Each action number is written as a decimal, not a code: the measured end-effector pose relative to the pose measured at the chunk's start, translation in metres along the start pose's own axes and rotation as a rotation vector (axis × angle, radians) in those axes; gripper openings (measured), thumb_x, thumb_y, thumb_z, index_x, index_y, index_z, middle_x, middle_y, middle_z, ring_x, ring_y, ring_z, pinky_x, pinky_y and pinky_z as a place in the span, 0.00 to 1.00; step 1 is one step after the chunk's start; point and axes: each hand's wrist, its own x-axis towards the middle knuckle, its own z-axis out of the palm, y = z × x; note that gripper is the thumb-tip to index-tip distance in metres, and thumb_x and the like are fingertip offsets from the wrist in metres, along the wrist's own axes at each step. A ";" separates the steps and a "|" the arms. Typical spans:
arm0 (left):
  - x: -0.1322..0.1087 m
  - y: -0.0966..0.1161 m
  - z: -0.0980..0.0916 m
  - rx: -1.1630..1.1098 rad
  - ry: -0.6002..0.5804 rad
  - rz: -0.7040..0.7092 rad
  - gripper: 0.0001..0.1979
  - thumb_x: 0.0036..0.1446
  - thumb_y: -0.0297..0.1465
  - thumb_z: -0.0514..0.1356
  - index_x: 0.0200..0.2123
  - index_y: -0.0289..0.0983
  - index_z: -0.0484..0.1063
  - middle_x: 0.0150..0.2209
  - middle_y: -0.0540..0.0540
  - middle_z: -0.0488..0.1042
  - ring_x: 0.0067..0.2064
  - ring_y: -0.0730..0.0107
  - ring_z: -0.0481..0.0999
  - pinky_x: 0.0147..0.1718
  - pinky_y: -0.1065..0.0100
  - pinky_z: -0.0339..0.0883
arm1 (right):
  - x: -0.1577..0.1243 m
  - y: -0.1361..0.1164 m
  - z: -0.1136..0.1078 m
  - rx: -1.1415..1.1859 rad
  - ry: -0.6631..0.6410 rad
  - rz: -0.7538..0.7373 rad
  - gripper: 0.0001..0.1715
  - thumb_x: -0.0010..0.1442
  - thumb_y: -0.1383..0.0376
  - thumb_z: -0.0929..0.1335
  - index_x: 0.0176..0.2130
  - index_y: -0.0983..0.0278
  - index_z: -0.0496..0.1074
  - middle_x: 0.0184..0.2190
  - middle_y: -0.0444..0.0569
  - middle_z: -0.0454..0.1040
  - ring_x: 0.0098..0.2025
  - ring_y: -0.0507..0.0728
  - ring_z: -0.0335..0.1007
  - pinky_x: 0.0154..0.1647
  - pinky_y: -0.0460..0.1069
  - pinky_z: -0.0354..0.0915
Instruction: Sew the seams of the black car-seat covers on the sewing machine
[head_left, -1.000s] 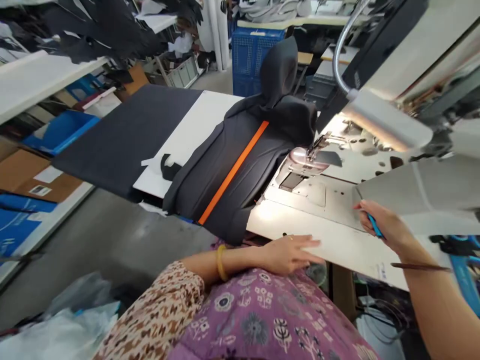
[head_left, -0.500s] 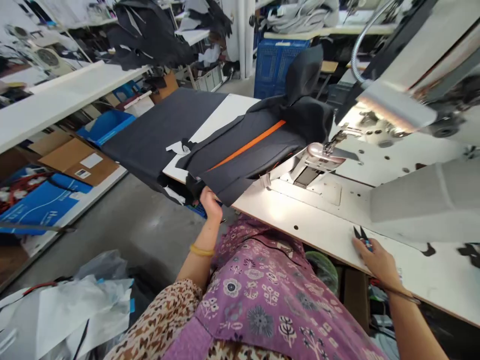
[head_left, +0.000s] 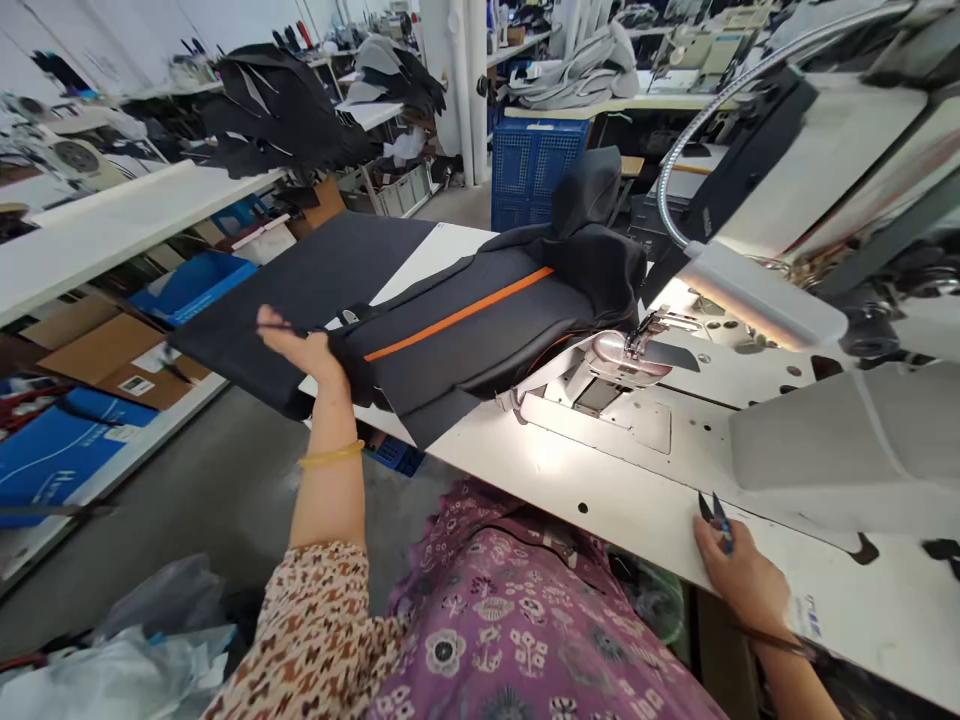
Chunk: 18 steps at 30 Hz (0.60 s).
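The workshop runs back toward the top of the frame, with long white benches (head_left: 97,215) at upper left and black cut pieces (head_left: 277,115) heaped along them. A blue crate (head_left: 536,170) stands at top center behind the work, and cardboard (head_left: 112,365) and a blue bin (head_left: 191,285) sit low on the shelving at left. Plastic bags (head_left: 127,660) lie on the floor at lower left.

A white sewing table (head_left: 600,490) crosses the frame from center to lower right, with the sewing machine (head_left: 757,420) at right and a curved lamp (head_left: 757,295) above it. The person's purple patterned top (head_left: 510,630) fills the bottom center.

A black seat cover (head_left: 480,330) lies left of the needle area, partly on the table and partly on a white board (head_left: 442,240). It is a padded, seamed shape with a headrest section standing up at its far end and one thin orange stripe (head_left: 457,315) running along its length. A flat dark panel (head_left: 300,270) extends from it toward the left.

The left hand (head_left: 307,350) is open, fingers stretched to the upper left, its heel against the cover's near edge. The right hand (head_left: 739,580) is closed on small blue-handled snips (head_left: 716,520), whose points stick up just above the table's front edge.
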 end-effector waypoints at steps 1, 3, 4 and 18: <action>0.003 0.001 0.005 0.090 -0.011 0.032 0.26 0.59 0.22 0.51 0.62 0.30 0.57 0.60 0.35 0.61 0.64 0.46 0.55 0.62 0.40 0.46 | 0.001 -0.002 -0.001 -0.011 0.002 -0.025 0.34 0.60 0.42 0.53 0.50 0.61 0.65 0.34 0.58 0.76 0.35 0.67 0.74 0.37 0.56 0.65; -0.005 0.001 0.022 0.195 -0.135 0.118 0.28 0.55 0.19 0.52 0.60 0.34 0.61 0.61 0.36 0.62 0.65 0.47 0.53 0.63 0.38 0.40 | 0.004 -0.004 -0.003 -0.010 0.023 -0.097 0.35 0.60 0.41 0.54 0.53 0.60 0.64 0.36 0.56 0.76 0.34 0.66 0.74 0.36 0.56 0.66; -0.015 -0.001 0.032 0.191 -0.234 0.162 0.27 0.55 0.20 0.52 0.58 0.38 0.65 0.61 0.38 0.63 0.66 0.48 0.54 0.63 0.36 0.38 | 0.006 -0.005 -0.004 -0.001 0.040 -0.128 0.36 0.60 0.41 0.53 0.55 0.59 0.63 0.39 0.56 0.76 0.36 0.66 0.74 0.37 0.56 0.66; -0.039 0.028 0.154 0.308 -0.610 0.305 0.22 0.64 0.39 0.51 0.62 0.54 0.59 0.69 0.40 0.41 0.67 0.30 0.42 0.55 0.31 0.47 | 0.014 0.003 0.019 0.061 0.424 -0.399 0.37 0.57 0.48 0.56 0.62 0.53 0.61 0.42 0.56 0.72 0.46 0.70 0.69 0.47 0.65 0.67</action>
